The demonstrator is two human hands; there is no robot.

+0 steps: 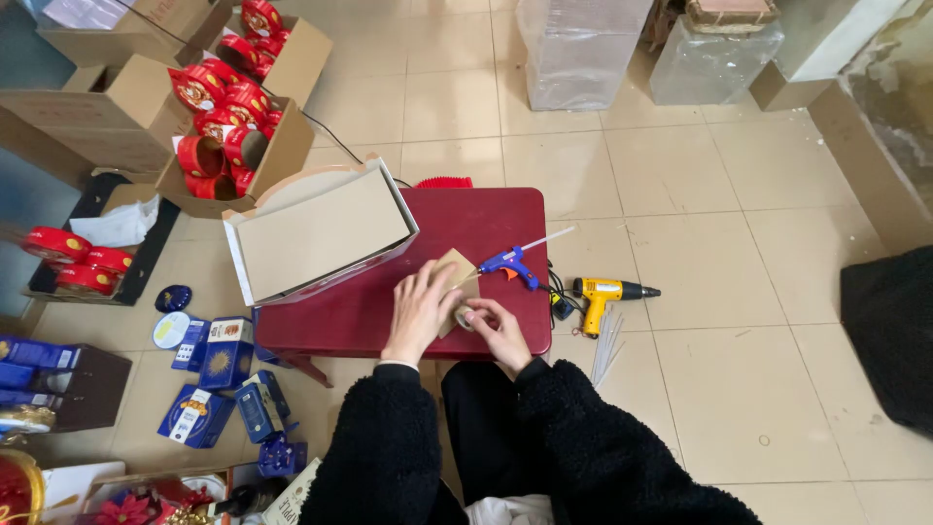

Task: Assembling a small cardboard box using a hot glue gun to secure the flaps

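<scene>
I sit at a small dark red table (486, 219). My left hand (420, 306) lies flat, fingers spread, pressing down a tan cardboard piece (457, 267) near the table's front edge. My right hand (498, 329) is closed around a small roll of clear tape (466, 316) right beside the cardboard. A blue glue gun (510, 261) with a white glue stick lies on the table just beyond my right hand. A large open grey-brown cardboard box (321, 231) stands tilted on the table's left half.
A yellow heat gun (603, 292) and white glue sticks (609, 340) lie on the tiled floor to the right. Cartons of red round tins (225, 107) stand at the back left. Blue boxes (225, 355) are scattered at the left.
</scene>
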